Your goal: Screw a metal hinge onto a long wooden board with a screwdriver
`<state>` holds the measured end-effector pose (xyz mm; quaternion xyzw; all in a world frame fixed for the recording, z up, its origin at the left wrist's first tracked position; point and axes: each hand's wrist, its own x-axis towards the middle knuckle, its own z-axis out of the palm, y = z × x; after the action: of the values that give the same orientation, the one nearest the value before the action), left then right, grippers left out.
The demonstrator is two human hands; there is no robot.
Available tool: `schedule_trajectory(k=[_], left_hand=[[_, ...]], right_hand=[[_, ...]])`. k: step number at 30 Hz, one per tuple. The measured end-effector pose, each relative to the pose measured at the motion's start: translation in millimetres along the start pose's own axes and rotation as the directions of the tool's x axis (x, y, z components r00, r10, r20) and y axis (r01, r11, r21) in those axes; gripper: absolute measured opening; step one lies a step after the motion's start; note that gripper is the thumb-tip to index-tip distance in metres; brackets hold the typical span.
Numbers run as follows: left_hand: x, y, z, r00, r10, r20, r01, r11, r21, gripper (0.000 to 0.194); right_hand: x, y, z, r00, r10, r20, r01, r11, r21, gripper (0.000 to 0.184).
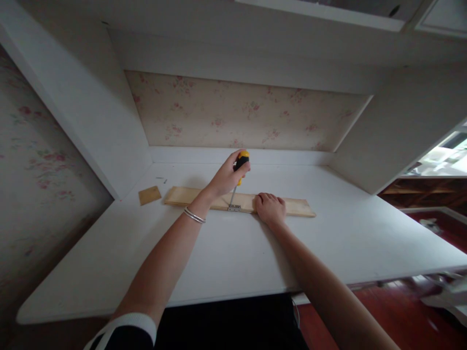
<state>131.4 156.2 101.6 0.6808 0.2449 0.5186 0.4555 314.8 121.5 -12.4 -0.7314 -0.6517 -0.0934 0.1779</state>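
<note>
My left hand (228,175) is closed around the yellow and black handle of a screwdriver (242,158). Its shaft slants down to a small metal hinge (234,207) at the near edge of a light wooden board (299,206). The tip meets the hinge area; whether it sits in a screw is too small to tell. Right of the hinge, my right hand (270,208) grips the board from above, fingers curled over it. The board lies flat, long side across the white desk (226,262).
A small tan rectangular piece (149,195) lies left of the board. Beyond it are small dark screw-like bits (165,181). White side panels (83,97) flank the desk, and a shelf overhangs it. Floral wallpaper (233,112) covers the back.
</note>
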Motion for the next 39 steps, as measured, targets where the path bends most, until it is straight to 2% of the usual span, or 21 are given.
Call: schedule_trajectory(k=[2, 5, 7, 11, 13, 15, 17, 20, 23, 25, 27, 29, 31, 34, 39], left_hand=[[0, 2, -1.7, 0.998, -0.001, 0.056, 0.005, 0.997, -0.078, 0.042], [2, 0, -6.0, 0.999, 0.034, 0.012, -0.034, 0.998, -0.052, 0.044], [4, -4, -8.0, 0.991, 0.1, -0.085, -0.096, 0.994, 0.053, 0.044], [6, -9, -6.5, 0.931, 0.268, -0.247, -0.186, 0.932, 0.311, 0.045], [4, -8, -3.6, 0.909, 0.329, -0.256, -0.206, 0.889, 0.41, 0.045], [3, -6, -1.2, 0.911, 0.354, -0.213, -0.225, 0.856, 0.465, 0.045], [1, -4, -1.0, 0.936, 0.324, -0.135, -0.236, 0.865, 0.443, 0.046], [0, -2, -7.2, 0.977, 0.21, 0.034, -0.211, 0.935, 0.287, 0.056], [0, 1, -18.1, 0.977, 0.12, 0.174, -0.149, 0.975, 0.167, 0.065], [0, 3, -23.3, 0.985, 0.082, 0.154, -0.107, 0.981, 0.163, 0.066], [1, 4, -24.6, 0.996, 0.073, 0.055, -0.084, 0.968, 0.235, 0.067], [2, 3, -22.0, 0.99, 0.126, -0.068, -0.094, 0.93, 0.355, 0.066], [4, 0, -17.1, 0.97, 0.202, -0.136, -0.121, 0.884, 0.452, 0.061], [3, -2, -9.9, 0.965, 0.226, -0.133, -0.143, 0.879, 0.455, 0.051], [1, 0, -9.0, 0.993, 0.12, -0.007, -0.117, 0.976, 0.184, 0.047]], right_hand=[[0, 0, 1, 1.0, 0.003, -0.001, -0.003, 1.0, 0.001, 0.039], [0, 1, 2, 1.0, 0.004, -0.006, -0.004, 1.0, 0.0, 0.038], [0, 1, 2, 1.0, 0.003, -0.01, -0.003, 1.0, 0.0, 0.038], [0, 0, 0, 1.0, -0.002, -0.011, 0.002, 1.0, -0.002, 0.037], [0, -1, 0, 1.0, -0.006, -0.01, 0.006, 1.0, -0.004, 0.036], [0, -1, 0, 1.0, -0.008, -0.009, 0.008, 1.0, -0.006, 0.036], [0, -1, 0, 1.0, -0.007, -0.012, 0.007, 1.0, -0.008, 0.035], [0, -1, 1, 1.0, -0.004, -0.019, 0.003, 1.0, -0.011, 0.036], [-1, -1, 1, 1.0, 0.0, -0.02, 0.0, 1.0, -0.013, 0.036], [-1, 0, 0, 1.0, -0.001, -0.014, 0.001, 1.0, -0.013, 0.036], [0, 0, -1, 1.0, -0.003, -0.005, 0.003, 1.0, -0.012, 0.036], [0, 0, -1, 1.0, -0.002, 0.002, 0.002, 1.0, -0.014, 0.037], [0, -1, -2, 1.0, 0.0, 0.007, 0.0, 1.0, -0.015, 0.038], [-1, -2, -3, 1.0, 0.004, 0.018, -0.004, 1.0, -0.016, 0.039], [-1, -3, -4, 0.999, 0.014, 0.033, -0.014, 1.0, -0.013, 0.04]])
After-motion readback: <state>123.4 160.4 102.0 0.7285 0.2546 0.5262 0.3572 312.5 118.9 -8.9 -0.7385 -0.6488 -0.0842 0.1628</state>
